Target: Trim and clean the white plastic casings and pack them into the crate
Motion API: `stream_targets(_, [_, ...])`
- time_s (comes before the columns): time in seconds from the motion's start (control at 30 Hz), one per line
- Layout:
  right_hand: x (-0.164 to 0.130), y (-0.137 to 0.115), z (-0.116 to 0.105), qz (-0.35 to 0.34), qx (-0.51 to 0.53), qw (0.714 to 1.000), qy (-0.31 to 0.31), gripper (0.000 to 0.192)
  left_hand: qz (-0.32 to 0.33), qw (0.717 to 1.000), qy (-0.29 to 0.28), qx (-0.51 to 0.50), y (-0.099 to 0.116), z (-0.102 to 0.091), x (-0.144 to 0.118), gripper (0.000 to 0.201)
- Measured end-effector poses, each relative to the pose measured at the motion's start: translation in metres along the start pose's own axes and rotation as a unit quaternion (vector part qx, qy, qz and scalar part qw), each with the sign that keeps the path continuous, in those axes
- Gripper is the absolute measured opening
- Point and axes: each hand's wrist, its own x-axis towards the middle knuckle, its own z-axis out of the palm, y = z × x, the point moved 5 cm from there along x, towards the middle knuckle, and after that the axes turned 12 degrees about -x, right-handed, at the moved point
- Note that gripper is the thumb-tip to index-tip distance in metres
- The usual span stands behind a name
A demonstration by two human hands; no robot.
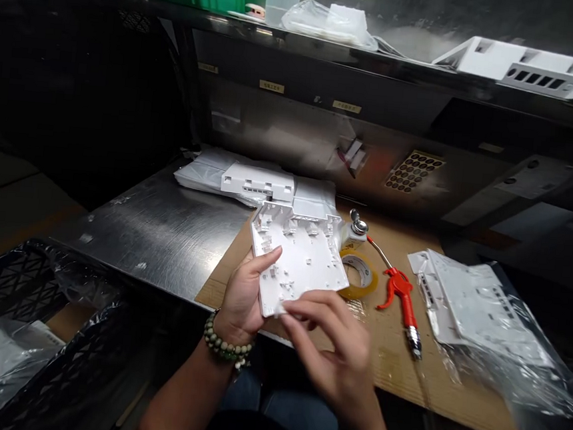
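My left hand [249, 285], with a beaded bracelet at the wrist, grips a white plastic housing [302, 260] by its left side, thumb over the inner face. The housing is tilted toward me, showing ribs, posts and clips inside. At its lower edge, my right hand [329, 332] is closed in a pinch, slightly blurred. A small whitish piece [279, 309] shows at the fingertips; its kind is too small to tell. Just right of the housing lies a roll of yellow tape [372, 281], with a small white bottle with a metal top [358, 228] behind it.
A red air blow gun [402, 299] lies on the cardboard [388, 364]. Bagged white housings [489, 306] lie on the right. Another housing [258, 181] rests on a stack of white bags [203, 171] at the back. A black crate [26, 266] stands lower left. A metal shelf [301, 46] overhangs the bench.
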Motion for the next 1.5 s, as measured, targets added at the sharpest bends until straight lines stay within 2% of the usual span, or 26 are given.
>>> stream_targets(0.13, [0.003,-0.012,0.019,-0.033,-0.007,0.999,-0.019,0.018,-0.001,1.0,0.01,0.011,-0.001,0.0,-0.004,0.055])
stream_targets(0.27, [-0.003,-0.008,0.016,-0.038,-0.016,0.999,-0.028,0.018,-0.003,1.0,0.027,0.005,0.004,-0.003,-0.002,0.045])
stream_targets(0.47, [-0.001,-0.016,0.01,-0.017,0.009,0.999,0.03,0.021,0.022,1.0,0.006,0.014,0.002,0.002,-0.005,0.053])
stream_targets(0.7, [0.0,-0.004,0.012,0.0,-0.023,1.0,0.0,0.015,0.036,0.999,0.02,0.019,0.005,-0.002,-0.007,0.056])
stream_targets(0.9, [-0.003,-0.013,0.02,-0.017,0.003,1.0,0.005,0.016,0.034,0.999,0.017,0.026,0.004,-0.003,-0.004,0.057])
stream_targets(1.0, [-0.005,0.01,0.009,0.013,-0.031,0.999,0.007,0.014,0.027,0.999,0.039,0.014,0.018,-0.018,-0.002,0.061])
stream_targets(1.03, [-0.006,0.023,-0.002,0.036,-0.044,0.998,0.026,0.013,0.024,0.998,0.051,0.002,0.026,-0.026,-0.001,0.062])
stream_targets(1.1, [-0.012,0.051,-0.032,0.095,-0.076,0.987,0.103,0.011,0.009,0.997,0.064,-0.04,0.041,-0.043,0.0,0.066])
stream_targets(1.17, [-0.02,0.07,-0.061,0.144,-0.115,0.964,0.19,0.011,-0.004,0.995,0.039,-0.093,0.054,-0.056,0.0,0.071])
stream_targets(1.23, [-0.026,0.078,-0.076,0.16,-0.134,0.949,0.234,0.011,-0.006,0.991,-0.001,-0.132,0.063,-0.066,-0.001,0.073])
stream_targets(1.3, [-0.025,0.076,-0.072,0.145,-0.121,0.959,0.213,0.013,-0.006,0.988,-0.033,-0.153,0.064,-0.073,-0.004,0.071])
stream_targets(1.4, [-0.02,0.067,-0.055,0.113,-0.105,0.975,0.159,0.013,-0.012,0.983,-0.067,-0.173,0.061,-0.08,-0.008,0.067])
stream_targets(1.5, [-0.019,0.063,-0.047,0.113,-0.116,0.975,0.154,0.012,-0.03,0.976,-0.122,-0.179,0.058,-0.079,-0.011,0.063])
